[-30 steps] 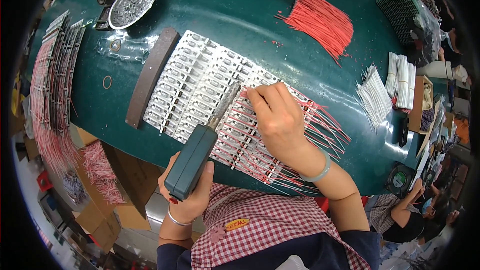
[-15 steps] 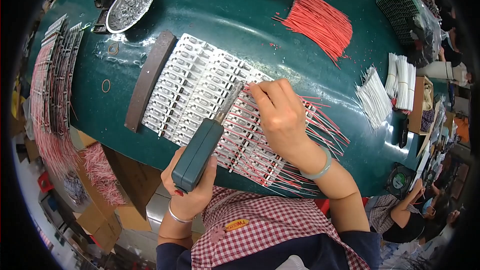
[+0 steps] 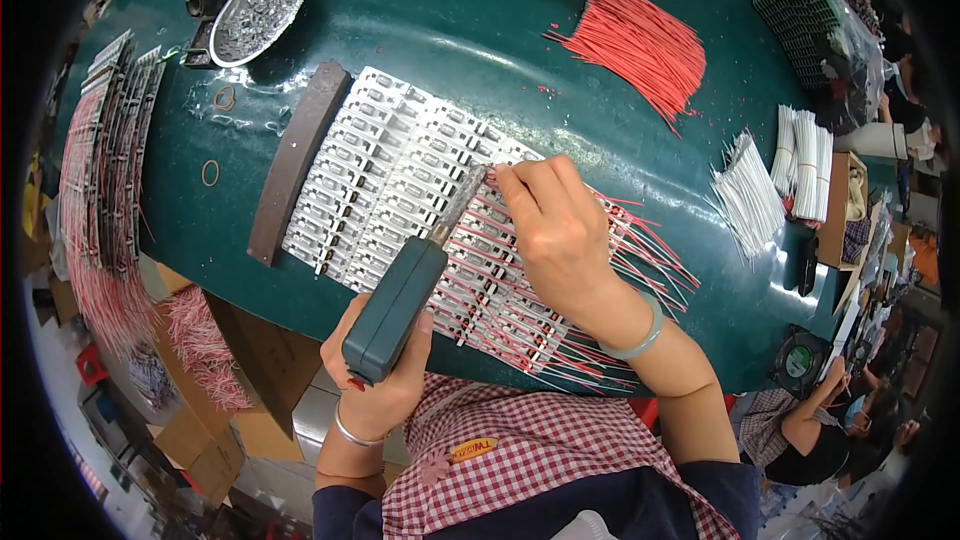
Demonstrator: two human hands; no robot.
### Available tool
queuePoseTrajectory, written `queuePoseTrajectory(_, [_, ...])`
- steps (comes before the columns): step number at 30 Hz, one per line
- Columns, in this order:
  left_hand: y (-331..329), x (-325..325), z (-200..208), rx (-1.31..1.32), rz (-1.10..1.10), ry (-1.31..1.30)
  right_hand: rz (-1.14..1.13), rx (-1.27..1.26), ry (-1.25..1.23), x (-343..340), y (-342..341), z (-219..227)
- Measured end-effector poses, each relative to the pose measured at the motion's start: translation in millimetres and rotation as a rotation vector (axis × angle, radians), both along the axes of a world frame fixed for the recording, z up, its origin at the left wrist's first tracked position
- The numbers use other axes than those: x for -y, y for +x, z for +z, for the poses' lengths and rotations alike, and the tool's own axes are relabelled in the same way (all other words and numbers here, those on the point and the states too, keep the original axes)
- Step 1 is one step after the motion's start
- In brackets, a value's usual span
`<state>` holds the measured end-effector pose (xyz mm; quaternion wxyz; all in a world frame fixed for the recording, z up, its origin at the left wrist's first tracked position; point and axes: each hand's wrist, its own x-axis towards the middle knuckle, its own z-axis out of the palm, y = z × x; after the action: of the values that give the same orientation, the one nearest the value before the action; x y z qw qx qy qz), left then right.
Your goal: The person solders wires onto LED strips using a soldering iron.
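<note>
In my left hand (image 3: 385,400), closed around its dark green body, is a soldering gun (image 3: 395,310). The gun's crusted metal tip (image 3: 460,205) touches down near the top edge of a white panel of small circuit boards (image 3: 390,150). Beside that tip, my right hand (image 3: 565,230) pinches the end of a thin red wire at the panel, mostly covered by the fingertips. Rows of red and white wires (image 3: 655,250) stick out from the panel's right part, under and past my right hand. The panel's left part carries no wires.
A brown bar (image 3: 298,165) lies along the panel's left edge. Loose red wires (image 3: 640,45) and white wires (image 3: 745,198) lie to the right. A metal bowl of silvery bits (image 3: 260,18) stands far left, above stacked wired panels (image 3: 105,170). Another person (image 3: 820,430) sits at right.
</note>
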<state>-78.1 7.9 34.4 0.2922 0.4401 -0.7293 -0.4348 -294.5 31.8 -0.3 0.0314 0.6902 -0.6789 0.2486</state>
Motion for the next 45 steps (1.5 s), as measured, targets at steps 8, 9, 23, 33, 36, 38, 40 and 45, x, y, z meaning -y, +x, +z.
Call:
queuePoseTrajectory(8, [5.3, -5.8, -0.6, -0.054, 0.075, 0.007, -0.013, -0.014, 0.02, -0.2, 0.3, 2.1])
queuePoseTrajectory(9, [4.8, -5.8, 0.1, -0.054, 0.075, 0.006, -0.013, -0.014, 0.019, -0.3, 0.2, 1.4])
queuePoseTrajectory(23, [-7.2, 5.0, -1.9, -0.045, -0.002, -0.01, -0.024, 0.043, -0.057, 0.6, -10.7, -7.0])
queuePoseTrajectory(33, [-10.0, 6.3, -5.3, -0.026, -0.014, 0.016, -0.022, 0.027, -0.034, 3.3, -10.1, -4.7])
queuePoseTrajectory(36, [-11.1, 6.7, -2.8, -0.015, -0.007, 0.047, -0.031, 0.02, -0.024, 3.3, -9.8, -2.2])
queuePoseTrajectory(38, [-10.4, 7.1, -2.3, -0.007, -0.016, 0.044, -0.035, 0.022, -0.02, 3.8, -8.9, -2.4])
queuePoseTrajectory(40, [-10.0, 7.0, -2.1, -0.01, 0.0, 0.027, -0.036, 0.023, -0.018, 4.1, -8.1, -2.7])
queuePoseTrajectory(45, [-6.4, 2.8, -2.7, -0.065, 0.057, 0.045, -0.039, 0.01, -0.017, 4.0, -8.9, -2.8])
